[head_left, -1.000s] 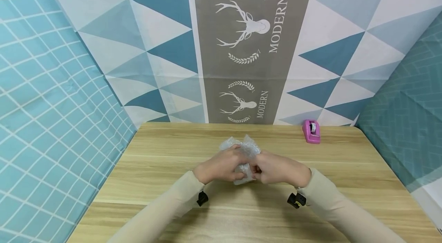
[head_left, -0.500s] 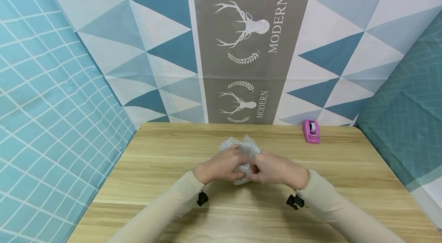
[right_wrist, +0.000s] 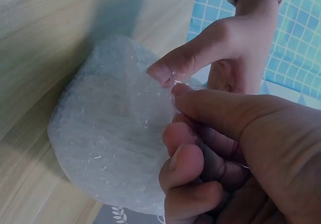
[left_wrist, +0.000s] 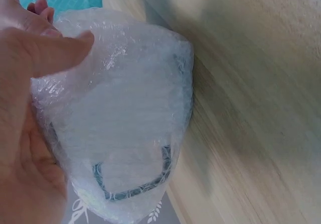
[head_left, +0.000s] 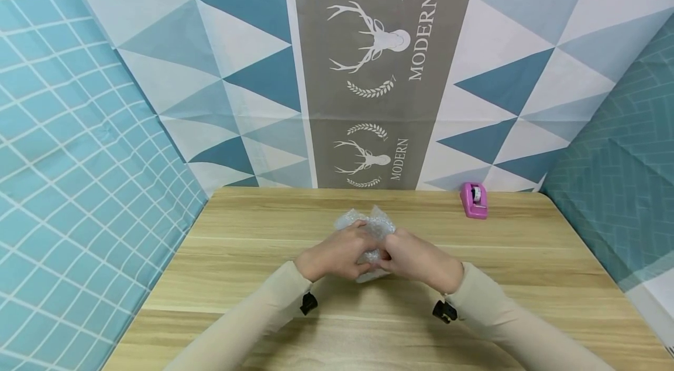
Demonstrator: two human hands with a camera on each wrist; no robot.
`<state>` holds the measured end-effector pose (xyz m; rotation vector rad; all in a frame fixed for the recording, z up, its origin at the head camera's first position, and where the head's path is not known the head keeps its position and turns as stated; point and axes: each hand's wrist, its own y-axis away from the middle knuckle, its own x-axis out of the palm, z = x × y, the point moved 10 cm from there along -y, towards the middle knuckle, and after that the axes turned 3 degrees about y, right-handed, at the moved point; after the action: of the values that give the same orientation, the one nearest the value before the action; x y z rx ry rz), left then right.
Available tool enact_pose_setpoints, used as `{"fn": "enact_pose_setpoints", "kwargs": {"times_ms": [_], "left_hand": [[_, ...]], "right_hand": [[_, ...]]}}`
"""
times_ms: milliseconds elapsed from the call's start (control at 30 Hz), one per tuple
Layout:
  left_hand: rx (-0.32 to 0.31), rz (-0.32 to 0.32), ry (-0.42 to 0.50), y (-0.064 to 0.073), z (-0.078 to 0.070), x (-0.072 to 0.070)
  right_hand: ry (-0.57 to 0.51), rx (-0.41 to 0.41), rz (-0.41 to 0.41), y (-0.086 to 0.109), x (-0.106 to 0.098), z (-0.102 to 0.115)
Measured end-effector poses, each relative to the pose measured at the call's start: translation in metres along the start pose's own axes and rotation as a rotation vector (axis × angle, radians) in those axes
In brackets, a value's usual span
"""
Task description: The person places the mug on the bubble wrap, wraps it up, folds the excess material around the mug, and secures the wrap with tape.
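A bundle in clear bubble wrap [head_left: 380, 226] stands near the middle of the table, between both hands. Through the wrap, the left wrist view shows a pale body and a dark U-shaped strip [left_wrist: 138, 190]; what is inside cannot be told. My left hand [head_left: 339, 251] grips the bundle from the left, its thumb [left_wrist: 62, 53] lying over the wrap. On the other side, my right hand [head_left: 421, 260] pinches the wrap's edge between thumb and forefinger, right beside the left thumb tip, with the other fingers curled [right_wrist: 185, 163].
A pink tape dispenser [head_left: 475, 201] with a roll in it sits at the back right of the wooden table [head_left: 253, 224]. Patterned cloth walls [head_left: 368, 96] rise behind the table and at both sides.
My right hand has shifted a little to the left, its fingertips now closer to the left thumb. The left hand, the bundle and the tape dispenser stay where they were.
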<state>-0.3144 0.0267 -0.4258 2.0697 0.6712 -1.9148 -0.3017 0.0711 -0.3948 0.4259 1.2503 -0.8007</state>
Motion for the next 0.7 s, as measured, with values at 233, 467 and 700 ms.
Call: {"fn": "enact_pose_setpoints", "kwargs": {"times_ms": [233, 467, 700], "left_hand": [[0.013, 0.002, 0.068, 0.0018, -0.0012, -0.0019], [-0.005, -0.006, 0.063, 0.0019, 0.0008, -0.0017], [-0.003, 0.026, 0.044, 0.0020, -0.0004, -0.0009]], "right_hand": [[0.053, -0.025, -0.051, -0.0005, -0.0015, 0.0031], [0.098, -0.039, -0.075, 0.0004, -0.0036, 0.0061], [0.066, -0.014, -0.061, 0.0037, -0.0034, 0.0051]]}}
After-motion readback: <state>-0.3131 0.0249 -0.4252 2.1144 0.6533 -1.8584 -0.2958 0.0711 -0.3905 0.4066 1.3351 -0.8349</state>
